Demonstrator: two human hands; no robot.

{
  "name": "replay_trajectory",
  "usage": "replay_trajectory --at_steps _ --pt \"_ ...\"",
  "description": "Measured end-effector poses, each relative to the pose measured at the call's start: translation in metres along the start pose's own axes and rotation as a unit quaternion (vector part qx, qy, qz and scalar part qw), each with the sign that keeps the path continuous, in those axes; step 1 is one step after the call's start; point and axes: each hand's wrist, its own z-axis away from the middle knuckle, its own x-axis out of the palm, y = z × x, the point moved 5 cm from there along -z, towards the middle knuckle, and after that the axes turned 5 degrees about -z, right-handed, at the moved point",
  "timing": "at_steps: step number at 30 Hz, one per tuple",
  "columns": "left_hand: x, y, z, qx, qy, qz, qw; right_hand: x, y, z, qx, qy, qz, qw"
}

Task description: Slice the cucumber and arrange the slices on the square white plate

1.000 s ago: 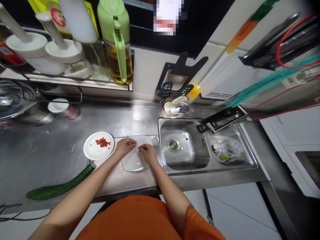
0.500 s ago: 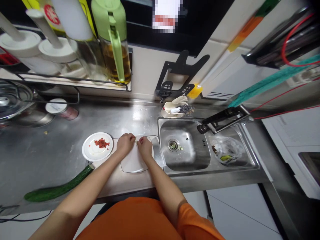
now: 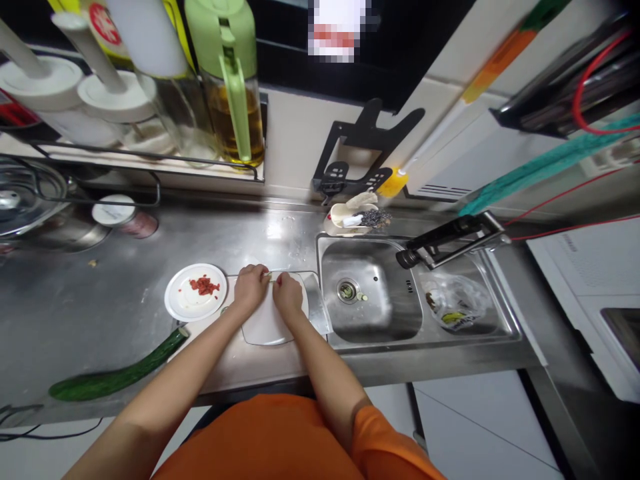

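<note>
Both hands are close together above a white square plate that rests on a cutting board. My left hand is closed, its fingertips pinching something small and pale that I cannot make out. My right hand is closed too, its fingertips near the same small piece; what lies in them is hidden. Just right of the plate lies the broad blade of a knife. Left of my left hand stands a white round plate with small red pieces on it. A green cucumber with one cut end lies beside my left forearm.
To the right is a steel sink with pale green scraps by its drain, under a black faucet. A plastic bag lies in the side basin. An oil bottle stands on the rack; a lidded jar is below.
The hands stay over the plate, with only a slight shift of the fingers; my right fingers look more curled. The whole view has shifted slightly.
</note>
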Motion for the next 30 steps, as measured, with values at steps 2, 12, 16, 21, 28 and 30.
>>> replay_trajectory --at_steps 2,12,16,21,28,30 --pt "0.001 -0.001 0.0 0.006 0.0 0.003 1.0 -0.001 -0.003 0.001 -0.011 -0.004 0.02 1.0" --pt "0.002 0.0 0.001 0.02 0.003 -0.019 1.0 -0.004 -0.002 0.02 -0.074 0.002 0.091 0.993" --pt "0.002 0.001 0.002 0.02 0.008 -0.02 1.0 -0.001 0.001 0.019 -0.073 0.005 0.097 0.993" --pt "-0.005 0.004 0.002 0.024 0.017 -0.002 1.0 -0.005 0.0 0.019 -0.077 0.004 0.076 0.994" --pt "-0.067 -0.027 0.035 -0.014 0.112 0.03 0.993 -0.024 0.017 0.046 -0.107 0.008 0.036 0.994" --pt "-0.079 -0.045 0.057 -0.048 0.103 0.012 0.993 -0.026 0.026 0.058 -0.113 0.012 0.031 0.993"
